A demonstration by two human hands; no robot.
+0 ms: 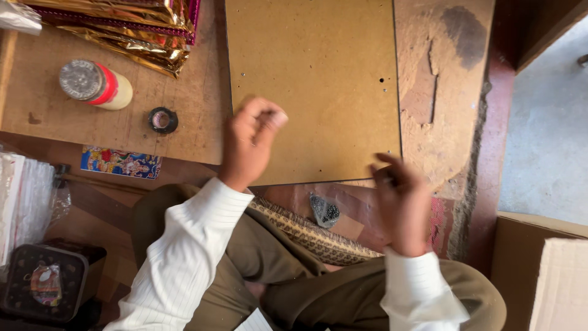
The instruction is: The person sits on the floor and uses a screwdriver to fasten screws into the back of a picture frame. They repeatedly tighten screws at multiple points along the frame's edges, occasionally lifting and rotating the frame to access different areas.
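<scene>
Left hand (pixel 251 140) curling loosely over board (pixel 318 79), grasp unclear; right hand (pixel 401 195) half-closing, contents unclear; gold packets (pixel 135 24) lying beyond left.

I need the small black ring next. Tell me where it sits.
In the head view the small black ring lies on the wooden surface, left of the brown board, between the red-banded bottle and the left hand.

Both hands, left hand (pixel 252 140) and right hand (pixel 401 196) (fingers curled), hover over a brown board (pixel 312 79).
</scene>
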